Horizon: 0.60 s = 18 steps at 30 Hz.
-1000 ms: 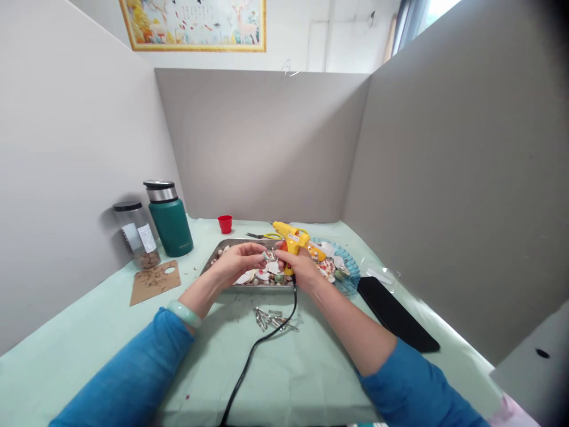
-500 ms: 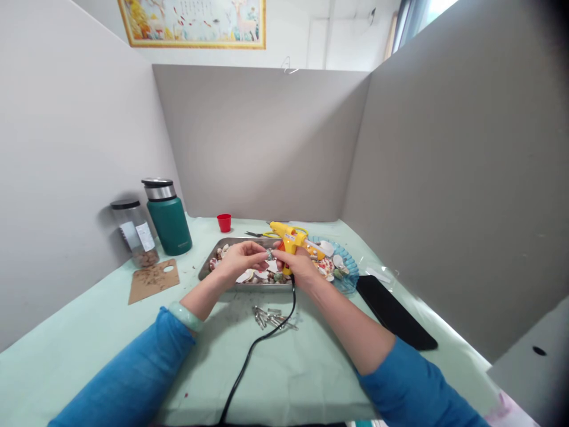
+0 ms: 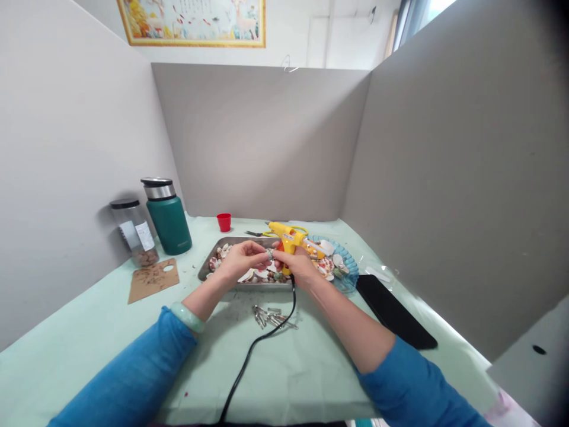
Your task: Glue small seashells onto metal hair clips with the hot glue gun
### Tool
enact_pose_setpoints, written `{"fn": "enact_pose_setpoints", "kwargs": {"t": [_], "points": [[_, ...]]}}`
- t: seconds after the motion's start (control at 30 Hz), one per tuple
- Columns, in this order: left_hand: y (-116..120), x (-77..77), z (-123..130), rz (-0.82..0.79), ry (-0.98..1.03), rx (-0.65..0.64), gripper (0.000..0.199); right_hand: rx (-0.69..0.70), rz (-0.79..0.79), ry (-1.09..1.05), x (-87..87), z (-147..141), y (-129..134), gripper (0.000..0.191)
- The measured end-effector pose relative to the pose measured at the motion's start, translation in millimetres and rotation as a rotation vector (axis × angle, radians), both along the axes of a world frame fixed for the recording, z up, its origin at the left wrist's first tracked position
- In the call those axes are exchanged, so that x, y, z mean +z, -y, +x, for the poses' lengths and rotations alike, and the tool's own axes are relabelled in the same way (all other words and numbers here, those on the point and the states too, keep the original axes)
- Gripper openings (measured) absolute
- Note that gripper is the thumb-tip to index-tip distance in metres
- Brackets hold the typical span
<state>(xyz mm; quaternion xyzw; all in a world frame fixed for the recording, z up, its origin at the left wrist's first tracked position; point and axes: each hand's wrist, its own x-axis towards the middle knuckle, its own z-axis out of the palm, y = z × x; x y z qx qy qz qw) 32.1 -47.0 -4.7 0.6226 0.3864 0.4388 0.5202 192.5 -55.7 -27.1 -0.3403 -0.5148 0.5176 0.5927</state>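
On the near side of the fingers, loose silver clips [image 3: 267,318] lie by the black cord [image 3: 294,296]. Left hand [image 3: 240,261] — thumb and fingertips pinched nearly together on a small greenish piece [image 3: 269,254], too tiny to identify. Right hand [image 3: 303,267] wraps the handle of the yellow glue gun [image 3: 291,237], thumb tip up at the piece. Under the fingers, metal tray [image 3: 262,287] with shells; right of them, blue plate [image 3: 352,274], more shells. Beyond the fingertips: scissors [image 3: 255,233], then red cup [image 3: 224,223] farther left.
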Motion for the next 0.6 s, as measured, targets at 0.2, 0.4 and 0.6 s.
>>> {"fn": "enact_pose_setpoints", "kwargs": {"t": [0.2,0.4,0.6], "points": [[-0.2,-0.3,1.1,0.030,-0.028,0.007,0.030,-0.007,-0.025,0.015,2.3,-0.5,1.8,0.030],[0.9,-0.7,2.9,0.037,-0.054,0.039,0.028,-0.017,-0.027,0.029,-0.1,-0.6,-0.9,0.031],[-1.0,-2.5,2.4,0.028,-0.053,0.041,0.029,-0.031,-0.026,0.058,3.3,-0.4,2.1,0.028]]}}
